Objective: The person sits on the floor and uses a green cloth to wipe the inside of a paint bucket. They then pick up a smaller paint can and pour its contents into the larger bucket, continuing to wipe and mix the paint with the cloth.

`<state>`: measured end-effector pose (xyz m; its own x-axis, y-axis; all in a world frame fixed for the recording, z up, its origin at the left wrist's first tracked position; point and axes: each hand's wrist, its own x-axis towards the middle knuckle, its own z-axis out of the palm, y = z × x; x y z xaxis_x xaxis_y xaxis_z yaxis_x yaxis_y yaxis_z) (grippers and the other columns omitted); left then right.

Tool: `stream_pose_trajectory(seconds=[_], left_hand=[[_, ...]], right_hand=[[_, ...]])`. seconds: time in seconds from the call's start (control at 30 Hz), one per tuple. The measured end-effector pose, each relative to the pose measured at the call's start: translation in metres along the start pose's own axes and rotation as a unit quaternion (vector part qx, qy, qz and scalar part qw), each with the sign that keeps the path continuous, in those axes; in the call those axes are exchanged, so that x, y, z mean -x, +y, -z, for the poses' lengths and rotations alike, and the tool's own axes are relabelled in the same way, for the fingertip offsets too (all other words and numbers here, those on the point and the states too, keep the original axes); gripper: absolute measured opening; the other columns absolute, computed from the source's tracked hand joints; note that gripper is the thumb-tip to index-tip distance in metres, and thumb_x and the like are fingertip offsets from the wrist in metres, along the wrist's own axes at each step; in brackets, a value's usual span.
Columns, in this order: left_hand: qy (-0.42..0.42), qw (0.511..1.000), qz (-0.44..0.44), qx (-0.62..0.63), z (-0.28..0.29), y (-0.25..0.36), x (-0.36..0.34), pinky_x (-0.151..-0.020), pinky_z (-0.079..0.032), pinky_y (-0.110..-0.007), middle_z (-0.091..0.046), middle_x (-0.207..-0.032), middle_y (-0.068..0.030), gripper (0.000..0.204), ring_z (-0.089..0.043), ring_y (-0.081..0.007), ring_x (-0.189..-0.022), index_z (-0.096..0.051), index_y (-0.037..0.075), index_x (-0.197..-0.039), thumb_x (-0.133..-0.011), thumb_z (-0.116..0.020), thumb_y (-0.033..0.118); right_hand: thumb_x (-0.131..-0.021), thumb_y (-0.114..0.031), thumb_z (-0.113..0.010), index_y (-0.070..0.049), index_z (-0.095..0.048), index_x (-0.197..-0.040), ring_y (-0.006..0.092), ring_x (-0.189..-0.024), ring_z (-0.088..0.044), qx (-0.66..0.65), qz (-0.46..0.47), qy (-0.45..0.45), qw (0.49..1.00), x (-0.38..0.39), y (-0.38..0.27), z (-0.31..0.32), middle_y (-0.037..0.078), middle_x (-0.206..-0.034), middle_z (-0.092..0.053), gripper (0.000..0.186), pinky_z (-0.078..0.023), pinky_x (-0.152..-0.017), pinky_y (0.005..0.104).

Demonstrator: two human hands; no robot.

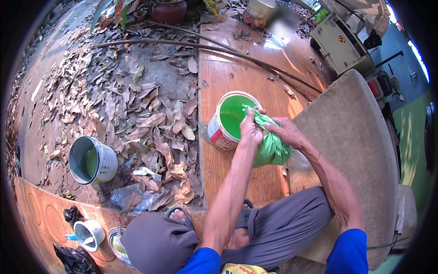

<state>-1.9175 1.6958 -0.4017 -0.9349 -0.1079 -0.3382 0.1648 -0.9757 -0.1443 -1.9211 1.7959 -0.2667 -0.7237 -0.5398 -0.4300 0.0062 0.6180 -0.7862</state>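
A light green plastic bag (272, 151) is bunched up in both my hands. My left hand (252, 130) pinches its gathered upper end, above the near rim of a paint bucket (222, 139). Just to the right, my right hand (286, 132) is closed round the bag's neck, and the fuller part hangs below. The bucket stands upright on orange tiles, its inside coated bright green. Whether the bag holds anything is hidden by its folds.
A grey-white pail (107, 164) with green inside stands tilted among dry leaves at left. Small paint pots, one a white pot (89, 235), sit at lower left. Long sticks (219, 48) cross the tiles behind. A worn brown slab (346, 160) stands close at my right.
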Motion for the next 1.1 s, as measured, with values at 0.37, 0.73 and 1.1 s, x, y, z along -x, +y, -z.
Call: stream_pose_trajectory(seconds=[0.37,0.73,1.1], left_hand=[[0.023,0.991,0.002,0.134,0.006,-0.002,-0.010,-0.085,-0.049,-0.041,-0.055,-0.074,-0.0035,0.009,-0.057,-0.0184,-0.071,-0.054,0.007,-0.106,-0.097,-0.053,0.008],[0.036,0.979,0.010,0.201,-0.002,-0.012,-0.005,-0.074,-0.044,-0.038,-0.046,-0.069,-0.0005,0.020,-0.046,-0.0156,-0.066,-0.053,0.009,-0.106,-0.096,-0.038,0.016],[0.020,0.986,-0.004,0.168,0.018,-0.025,-0.006,-0.091,-0.053,-0.049,-0.058,-0.096,-0.0100,0.039,-0.059,-0.0244,-0.089,-0.053,0.007,-0.123,-0.094,-0.061,0.031]], right_hand=[[-0.096,-0.025,-0.058,0.005,-0.068,-0.104,0.0091,-0.076,-0.060,0.115,0.023,-0.010,0.993,-0.015,-0.002,-0.001,0.005,-0.083,-0.068,0.033,-0.049,-0.069,0.0294],[-0.094,-0.023,-0.059,0.007,-0.068,-0.109,0.0106,-0.077,-0.062,0.110,0.003,0.010,0.994,-0.020,0.007,0.006,0.007,-0.087,-0.069,0.034,-0.050,-0.072,0.0297],[-0.095,-0.019,-0.062,0.009,-0.066,-0.114,0.0084,-0.077,-0.063,-0.023,-0.059,0.006,0.998,-0.024,0.007,0.015,0.007,-0.093,-0.070,0.034,-0.052,-0.069,0.0247]])
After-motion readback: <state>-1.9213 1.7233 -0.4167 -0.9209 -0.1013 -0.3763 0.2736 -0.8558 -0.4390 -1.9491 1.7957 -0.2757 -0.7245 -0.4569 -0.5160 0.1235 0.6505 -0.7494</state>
